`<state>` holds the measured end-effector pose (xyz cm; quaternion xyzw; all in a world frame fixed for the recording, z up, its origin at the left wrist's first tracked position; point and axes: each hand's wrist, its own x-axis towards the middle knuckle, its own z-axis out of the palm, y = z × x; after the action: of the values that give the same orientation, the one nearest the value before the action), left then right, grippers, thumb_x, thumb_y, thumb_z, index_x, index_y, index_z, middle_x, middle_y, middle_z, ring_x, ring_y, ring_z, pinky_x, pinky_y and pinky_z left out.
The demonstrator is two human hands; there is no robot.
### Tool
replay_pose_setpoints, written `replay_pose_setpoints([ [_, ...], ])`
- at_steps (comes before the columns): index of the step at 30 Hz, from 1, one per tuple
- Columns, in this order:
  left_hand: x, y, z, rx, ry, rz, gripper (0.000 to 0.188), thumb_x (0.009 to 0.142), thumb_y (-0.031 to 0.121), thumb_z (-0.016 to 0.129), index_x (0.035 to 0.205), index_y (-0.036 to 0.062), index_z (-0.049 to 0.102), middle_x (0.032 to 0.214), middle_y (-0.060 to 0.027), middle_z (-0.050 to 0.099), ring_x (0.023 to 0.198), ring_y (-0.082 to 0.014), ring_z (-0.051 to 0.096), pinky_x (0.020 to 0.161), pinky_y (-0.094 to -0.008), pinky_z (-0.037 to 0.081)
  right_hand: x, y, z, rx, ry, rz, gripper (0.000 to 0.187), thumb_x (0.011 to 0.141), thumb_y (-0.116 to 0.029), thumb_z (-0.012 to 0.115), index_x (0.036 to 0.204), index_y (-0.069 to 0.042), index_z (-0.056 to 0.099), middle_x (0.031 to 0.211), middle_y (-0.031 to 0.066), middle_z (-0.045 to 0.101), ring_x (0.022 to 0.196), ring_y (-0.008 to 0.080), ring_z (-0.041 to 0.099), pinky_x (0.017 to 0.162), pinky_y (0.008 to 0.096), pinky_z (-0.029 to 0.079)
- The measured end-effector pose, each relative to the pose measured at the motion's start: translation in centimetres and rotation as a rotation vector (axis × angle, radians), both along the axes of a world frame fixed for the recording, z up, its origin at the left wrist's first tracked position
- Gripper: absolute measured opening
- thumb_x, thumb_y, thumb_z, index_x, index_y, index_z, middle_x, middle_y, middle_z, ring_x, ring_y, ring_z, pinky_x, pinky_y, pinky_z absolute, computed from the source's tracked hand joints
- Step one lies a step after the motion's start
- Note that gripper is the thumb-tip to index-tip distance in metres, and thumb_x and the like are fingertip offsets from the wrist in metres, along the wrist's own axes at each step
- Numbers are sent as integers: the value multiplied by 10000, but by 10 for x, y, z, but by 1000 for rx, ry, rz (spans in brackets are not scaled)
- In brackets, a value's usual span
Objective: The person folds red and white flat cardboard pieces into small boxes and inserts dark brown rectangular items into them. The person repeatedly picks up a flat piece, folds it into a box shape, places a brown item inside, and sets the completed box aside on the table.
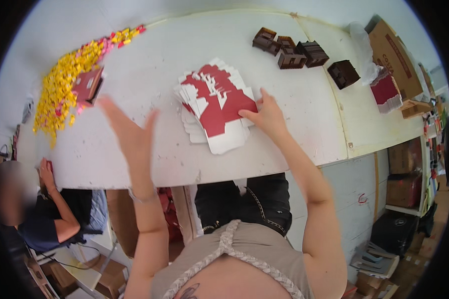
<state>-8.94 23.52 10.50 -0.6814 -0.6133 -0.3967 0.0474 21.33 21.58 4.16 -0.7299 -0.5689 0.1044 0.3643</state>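
A fanned stack of flat red-and-white carton blanks (214, 117) lies in the middle of the white table. My right hand (270, 117) is at the stack's right edge, its thumb laid on the red face of the top blank. The index finger is stretched out beside that edge, apart from the thumb. My left hand (132, 137) is raised to the left of the stack, blurred, with thumb and fingers spread and nothing in it. Beyond it, a dark red box (87, 87) leans beside a heap of small yellow-wrapped pieces (60, 84), some pink and red.
Several dark brown slotted trays (312, 53) stand at the far right of the white table (304, 119). Behind them are a cardboard box (396, 60) and a stack of red cards (385, 90). Another person (45, 214) sits at the left, a hand on the table edge.
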Motion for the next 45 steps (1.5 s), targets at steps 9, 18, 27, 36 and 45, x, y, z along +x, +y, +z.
replay_pose_setpoints([
  [9, 97, -52, -25, -430, -881, -540, 762, 834, 149, 699, 1435, 12, 251, 1387, -155, 333, 1137, -221, 501, 936, -361, 451, -10, -75, 18, 29, 633, 304, 203, 809, -109, 724, 942, -20, 599, 734, 52, 630, 658, 107, 536, 652, 262, 452],
  [18, 125, -109, -24, -647, -1195, -794, 746, 809, 55, 486, 1491, 33, 184, 1142, -89, 502, 1048, -158, 501, 973, -240, 363, 26, -117, 72, -358, 861, 676, 566, 806, -56, 684, 1301, -66, 412, 1169, 69, 563, 1044, 144, 535, 885, 293, 444],
  [27, 129, -186, -69, -890, -1530, -743, 584, 907, 144, 496, 1437, -18, 309, 636, 30, 433, 749, -120, 485, 760, -224, 397, 33, -188, -4, -319, 1492, 619, 231, 821, -60, 664, 728, -82, 453, 994, 56, 543, 959, 139, 500, 862, 310, 421],
  [36, 135, -193, -77, -1002, -1136, -555, 135, 942, 65, 474, 1015, -13, 556, 1101, -75, 569, 974, -132, 543, 879, -265, 428, 27, -190, 2, -497, 1857, 191, 311, 930, -73, 508, 1237, -30, 523, 1197, 72, 553, 1037, 123, 524, 890, 274, 442],
  [45, 148, -187, -39, -808, -950, -504, 193, 846, -7, 497, 989, -17, 625, 1258, -147, 496, 1134, -232, 516, 958, -332, 415, 22, -181, 13, -63, 818, 708, 429, 874, 3, 443, 1299, 30, 493, 1341, 122, 452, 1192, 223, 459, 990, 327, 365],
])
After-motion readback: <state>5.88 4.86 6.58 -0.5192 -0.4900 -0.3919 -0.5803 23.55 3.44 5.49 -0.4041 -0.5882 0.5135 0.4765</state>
